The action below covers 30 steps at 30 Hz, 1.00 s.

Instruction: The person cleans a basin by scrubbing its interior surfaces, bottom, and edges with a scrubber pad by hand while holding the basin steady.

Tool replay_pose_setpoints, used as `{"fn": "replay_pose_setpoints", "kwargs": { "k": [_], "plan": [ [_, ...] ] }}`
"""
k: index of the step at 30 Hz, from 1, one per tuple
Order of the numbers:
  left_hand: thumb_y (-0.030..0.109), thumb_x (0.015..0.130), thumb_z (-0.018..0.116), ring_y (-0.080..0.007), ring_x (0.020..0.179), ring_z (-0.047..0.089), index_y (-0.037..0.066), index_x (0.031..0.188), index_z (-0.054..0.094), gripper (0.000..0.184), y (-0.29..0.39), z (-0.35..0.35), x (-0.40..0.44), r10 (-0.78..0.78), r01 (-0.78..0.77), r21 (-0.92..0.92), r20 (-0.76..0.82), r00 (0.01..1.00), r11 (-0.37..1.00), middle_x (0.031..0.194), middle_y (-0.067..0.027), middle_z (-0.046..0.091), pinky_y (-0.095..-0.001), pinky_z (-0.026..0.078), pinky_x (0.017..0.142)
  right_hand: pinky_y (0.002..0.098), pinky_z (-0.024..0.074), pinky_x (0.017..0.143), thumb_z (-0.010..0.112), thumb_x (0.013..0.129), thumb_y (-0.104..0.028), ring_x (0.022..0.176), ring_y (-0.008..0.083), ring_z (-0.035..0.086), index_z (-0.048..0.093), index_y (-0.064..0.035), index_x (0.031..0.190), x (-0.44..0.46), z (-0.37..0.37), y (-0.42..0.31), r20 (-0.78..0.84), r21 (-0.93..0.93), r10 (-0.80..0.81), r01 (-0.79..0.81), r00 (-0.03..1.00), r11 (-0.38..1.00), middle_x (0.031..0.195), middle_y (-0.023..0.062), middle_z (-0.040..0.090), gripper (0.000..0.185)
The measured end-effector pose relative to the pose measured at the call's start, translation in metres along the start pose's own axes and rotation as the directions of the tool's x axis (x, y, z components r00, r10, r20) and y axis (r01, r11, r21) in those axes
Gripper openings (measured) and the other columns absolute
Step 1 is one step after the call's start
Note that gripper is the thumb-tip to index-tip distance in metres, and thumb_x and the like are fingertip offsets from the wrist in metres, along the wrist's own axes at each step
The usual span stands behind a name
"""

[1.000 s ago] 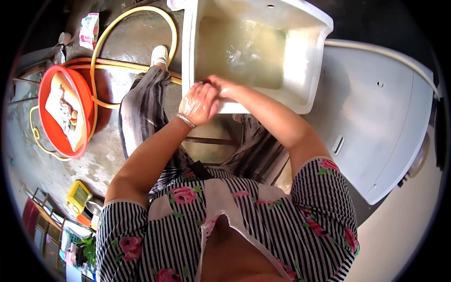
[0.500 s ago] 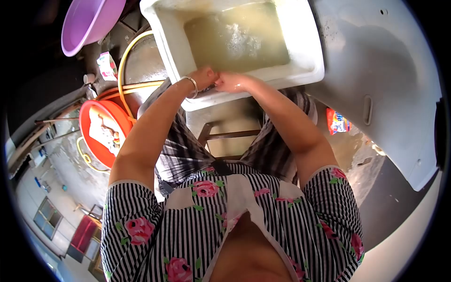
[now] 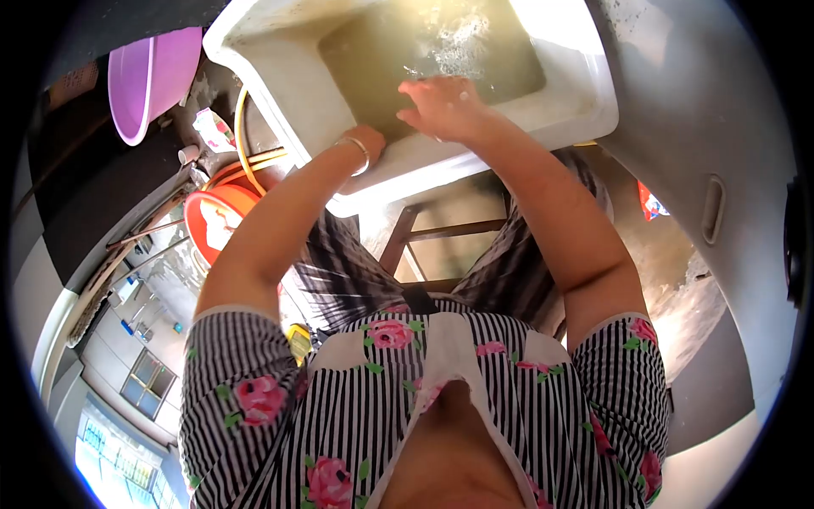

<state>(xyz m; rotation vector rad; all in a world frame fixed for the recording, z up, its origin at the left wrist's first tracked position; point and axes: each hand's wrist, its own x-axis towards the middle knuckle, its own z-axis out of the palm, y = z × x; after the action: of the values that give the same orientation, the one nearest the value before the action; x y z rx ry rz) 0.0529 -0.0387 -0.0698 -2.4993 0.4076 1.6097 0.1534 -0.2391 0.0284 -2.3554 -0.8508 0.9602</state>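
Murky, foamy water lies in a large white tub. My left hand, with a bracelet on its wrist, is at the tub's near left inner side. Its fingers are turned down and mostly hidden, so I cannot tell whether they hold anything. Above the water, right of my left hand, is my right hand. Its thumb and index finger are apart, with nothing visible between them. The two hands do not touch.
At the upper left is a purple basin, with a pink and white packet below it. A red basin and a yellow hose lie left of the tub. A grey panel stands right, near a red-blue packet.
My hands, together before at the tub's near edge, have moved apart. My right hand has moved up over the water and its fingers have spread. The view has shifted and turned.
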Motion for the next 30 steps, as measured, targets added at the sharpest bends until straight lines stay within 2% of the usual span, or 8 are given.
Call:
{"fn": "replay_pose_setpoints", "kwargs": {
  "k": [7,10,13,19,22,26,27,30],
  "plan": [
    [0.022,0.086,0.054,-0.0312,0.099,0.064,0.019,0.11,0.068,0.028,-0.004,-0.032,-0.074,0.109,-0.129,0.097,0.182,0.977,0.987,0.102,-0.0125,0.067,-0.0401,0.051,0.085,0.0421,0.0486,0.087,0.058,0.089,-0.04,0.099,0.0293,0.063,0.056,-0.0097,0.122,0.002,0.002,-0.017,-0.008,0.0,-0.01,0.01,1.0,1.0,0.103,0.012,0.067,0.045],
    [0.012,0.086,0.053,-0.0305,0.103,0.064,0.009,0.105,0.07,0.025,0.004,0.002,-0.02,0.039,-0.049,0.106,0.087,0.995,0.993,0.106,-0.0133,0.068,-0.0405,0.051,0.088,0.0422,0.0485,0.087,0.057,0.089,-0.041,0.1,0.0294,0.063,0.056,-0.0086,0.122,0.003,-0.003,-0.014,-0.06,0.069,-0.033,0.037,0.998,0.997,0.103,0.0126,0.067,0.046],
    [0.011,0.088,0.052,-0.0306,0.101,0.065,0.005,0.104,0.07,0.024,-0.001,0.04,0.031,-0.044,0.001,-0.18,-0.233,0.972,0.984,0.106,-0.0131,0.068,-0.0426,0.052,0.087,0.0414,0.0482,0.086,0.056,0.089,-0.041,0.099,0.0283,0.063,0.055,-0.0084,0.123,0.008,-0.003,-0.011,-0.062,0.101,-0.014,0.02,0.998,0.995,0.1,0.0127,0.067,0.047],
    [0.012,0.074,0.069,-0.033,0.1,0.063,0.01,0.099,0.069,0.024,-0.013,-0.034,-0.043,0.123,-0.104,-0.109,0.188,0.975,0.989,0.104,-0.0154,0.067,-0.0409,0.05,0.084,0.0402,0.0465,0.087,0.056,0.09,-0.041,0.096,0.0245,0.064,0.054,-0.0093,0.125,0.003,-0.012,-0.017,-0.007,0.161,0.025,-0.024,1.0,0.987,0.081,0.0078,0.068,0.047],
    [0.013,0.082,0.057,-0.0321,0.101,0.064,0.013,0.103,0.071,0.025,-0.012,-0.041,-0.064,0.13,-0.117,-0.084,0.178,0.975,0.99,0.107,-0.0151,0.067,-0.0388,0.051,0.086,0.0402,0.0458,0.088,0.055,0.09,-0.041,0.097,0.0239,0.064,0.053,-0.0099,0.125,0.002,-0.005,-0.022,-0.027,0.163,0.002,0.002,1.0,0.987,0.078,0.0064,0.068,0.046],
    [0.012,0.086,0.053,-0.032,0.102,0.064,0.006,0.103,0.07,0.026,0.01,-0.007,-0.01,-0.053,0.051,0.051,0.035,0.998,0.997,0.106,-0.016,0.068,-0.0388,0.051,0.088,0.0403,0.0455,0.089,0.054,0.091,-0.042,0.101,0.0251,0.062,0.054,-0.0101,0.124,0.005,-0.011,-0.015,0.047,0.157,0.044,-0.051,0.998,0.986,0.089,0.0089,0.069,0.047],
    [0.012,0.089,0.048,-0.0306,0.112,0.06,0.004,0.104,0.07,0.027,0.009,0.005,0.007,-0.077,0.074,-0.09,-0.031,0.997,0.993,0.116,-0.0154,0.064,-0.0397,0.05,0.089,0.0405,0.0454,0.09,0.054,0.091,-0.043,0.102,0.0254,0.062,0.054,-0.0101,0.124,0.004,-0.011,-0.013,0.034,0.164,0.044,-0.049,0.998,0.985,0.093,0.0094,0.069,0.047],
    [0.013,0.091,0.047,-0.0287,0.12,0.053,0.006,0.105,0.07,0.028,-0.024,0.082,0.09,-0.285,0.1,-0.349,-0.533,0.797,0.932,0.122,-0.0138,0.061,-0.0395,0.05,0.089,0.0408,0.0452,0.091,0.054,0.091,-0.043,0.105,0.0262,0.061,0.054,-0.0103,0.124,0.004,-0.008,-0.013,-0.018,0.16,0.033,-0.03,0.999,0.987,0.104,0.0104,0.067,0.047]
  ]
}}
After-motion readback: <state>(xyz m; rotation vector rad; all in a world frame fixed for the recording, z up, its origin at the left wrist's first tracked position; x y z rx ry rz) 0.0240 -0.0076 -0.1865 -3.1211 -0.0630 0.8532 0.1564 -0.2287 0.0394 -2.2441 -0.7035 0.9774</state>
